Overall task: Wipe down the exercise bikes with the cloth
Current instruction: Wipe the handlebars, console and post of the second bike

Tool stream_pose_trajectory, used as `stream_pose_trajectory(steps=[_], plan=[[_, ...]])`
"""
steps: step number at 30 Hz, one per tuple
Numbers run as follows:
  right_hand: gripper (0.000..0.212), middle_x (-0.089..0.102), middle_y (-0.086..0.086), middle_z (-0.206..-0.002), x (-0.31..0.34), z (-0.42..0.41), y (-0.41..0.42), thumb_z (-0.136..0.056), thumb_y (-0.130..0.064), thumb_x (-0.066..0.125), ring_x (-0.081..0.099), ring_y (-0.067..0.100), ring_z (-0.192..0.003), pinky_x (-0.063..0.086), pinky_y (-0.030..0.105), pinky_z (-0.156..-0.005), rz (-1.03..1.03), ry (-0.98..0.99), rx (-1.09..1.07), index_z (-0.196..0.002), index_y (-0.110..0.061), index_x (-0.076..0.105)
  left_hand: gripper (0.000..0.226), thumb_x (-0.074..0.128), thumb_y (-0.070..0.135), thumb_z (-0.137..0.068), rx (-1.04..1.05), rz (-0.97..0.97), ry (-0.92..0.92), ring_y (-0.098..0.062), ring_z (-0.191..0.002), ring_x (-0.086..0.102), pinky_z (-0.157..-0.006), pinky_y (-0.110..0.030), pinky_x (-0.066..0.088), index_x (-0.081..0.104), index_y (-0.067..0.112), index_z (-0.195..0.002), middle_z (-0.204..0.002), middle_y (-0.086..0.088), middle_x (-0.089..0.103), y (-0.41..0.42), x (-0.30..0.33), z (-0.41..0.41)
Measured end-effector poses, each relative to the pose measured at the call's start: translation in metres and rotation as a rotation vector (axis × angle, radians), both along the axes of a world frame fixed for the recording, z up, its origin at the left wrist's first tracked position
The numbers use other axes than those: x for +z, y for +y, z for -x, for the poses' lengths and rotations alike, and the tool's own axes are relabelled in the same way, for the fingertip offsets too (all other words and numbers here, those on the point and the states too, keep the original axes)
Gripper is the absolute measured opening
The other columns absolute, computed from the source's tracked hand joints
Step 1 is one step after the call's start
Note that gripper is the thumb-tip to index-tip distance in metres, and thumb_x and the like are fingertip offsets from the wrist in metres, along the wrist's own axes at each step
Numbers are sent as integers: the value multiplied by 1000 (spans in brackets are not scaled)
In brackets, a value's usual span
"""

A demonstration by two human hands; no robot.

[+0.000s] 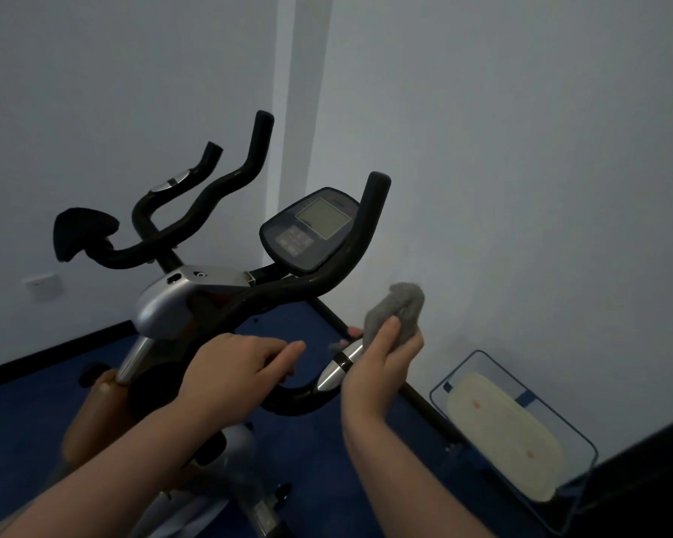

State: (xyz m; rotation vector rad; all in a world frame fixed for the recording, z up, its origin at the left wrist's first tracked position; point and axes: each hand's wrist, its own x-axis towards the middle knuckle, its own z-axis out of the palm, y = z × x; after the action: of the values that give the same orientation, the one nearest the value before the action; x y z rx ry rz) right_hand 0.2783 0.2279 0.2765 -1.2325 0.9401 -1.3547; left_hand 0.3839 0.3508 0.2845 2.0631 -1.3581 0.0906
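Above the right hand (381, 366) | fingers curled round soft grey crumpled cloth (399, 310), just right of chrome sensor (339, 366) | left hand (238, 366) rests relaxed on curved black handlebar (300, 398) | wall near at right.

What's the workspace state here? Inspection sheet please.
Surface: blue floor, black skirting along the wall.
Job's things: black exercise bike handlebar with silver sensor grip; dark console with grey screen; crumpled grey cloth.
Clutter: clear blue-edged bin holding a cream pad.
Grippers: left hand rests on the handlebar, fingers relaxed; right hand grips the cloth.
Cables: nothing seen.
Surroundings: pale walls, white wall socket.
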Motion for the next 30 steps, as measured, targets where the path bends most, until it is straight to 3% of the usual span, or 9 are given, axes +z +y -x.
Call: stream_pose_trajectory(steps=[2, 7, 12, 16, 19, 23, 26, 30], plan=[[33, 69, 9, -99, 7, 2, -6, -99, -47, 41, 71, 20, -77, 60, 37, -63, -25, 11, 46, -123, -25, 44, 65, 15, 74, -85, -8, 7, -8, 8, -69, 60, -58, -12, 39, 66, 37, -70, -64, 28, 64, -1, -1, 0], [22, 69, 2, -98, 39, 3, -40, -100, -48, 39, 68, 21, -89, 57, 46, -79, 112, 84, -19, -103, -31, 52, 66, 14, 71, -88, -18, -31, -70, 4, -65, 60, -57, -10, 35, 68, 37, -74, -64, 23, 65, 0, -2, -1], [26, 71, 10, -89, 1, 2, 6, -101, -44, 41, 71, 21, -71, 56, 28, -57, -67, -31, 8, -119, -26, 45, 66, 15, 69, -89, -41, -11, -88, 5, -66, 60, -58, -9, 33, 69, 36, -73, -64, 25, 64, 0, 0, 1], [30, 69, 3, -101, 33, 0, -33, -99, -50, 39, 69, 21, -89, 57, 38, -75, -12, 66, -23, -115, -26, 50, 65, 14, 68, -89, -34, -19, -77, 4, -65, 59, -59, -9, 32, 68, 36, -72, -63, 25, 63, 1, 1, 0], [27, 66, -4, -102, 24, -2, -23, -100, -49, 40, 67, 16, -91, 53, 28, -70, 50, 94, -75, -118, -29, 47, 66, 14, 68, -88, -29, -7, -81, 4, -61, 57, -58, -9, 31, 68, 35, -71, -61, 24, 62, 1, 1, 3], [31, 68, 11, -104, -3, 0, 18, -102, -42, 39, 70, 17, -79, 54, 25, -61, -69, 46, -21, -127, -25, 38, 69, 13, 68, -88, -26, -4, -90, 0, -63, 59, -59, -7, 29, 69, 32, -72, -64, 20, 65, 0, 2, 3], [24, 63, 0, -106, 30, -2, -16, -101, -42, 40, 63, 12, -84, 47, 24, -66, -14, 159, -71, -118, -25, 37, 70, 11, 68, -86, -14, -14, -104, 0, -63, 59, -58, -6, 27, 69, 32, -72, -65, 19, 65, 1, 1, 2], [38, 58, -4, -118, 38, -4, -23, -102, -39, 42, 58, 8, -97, 44, 11, -66, 119, 229, -128, -134, -20, 39, 71, 10, 68, -87, -11, -7, -115, -1, -62, 59, -56, -7, 26, 69, 31, -72, -64, 17, 65, 1, 2, 4]])
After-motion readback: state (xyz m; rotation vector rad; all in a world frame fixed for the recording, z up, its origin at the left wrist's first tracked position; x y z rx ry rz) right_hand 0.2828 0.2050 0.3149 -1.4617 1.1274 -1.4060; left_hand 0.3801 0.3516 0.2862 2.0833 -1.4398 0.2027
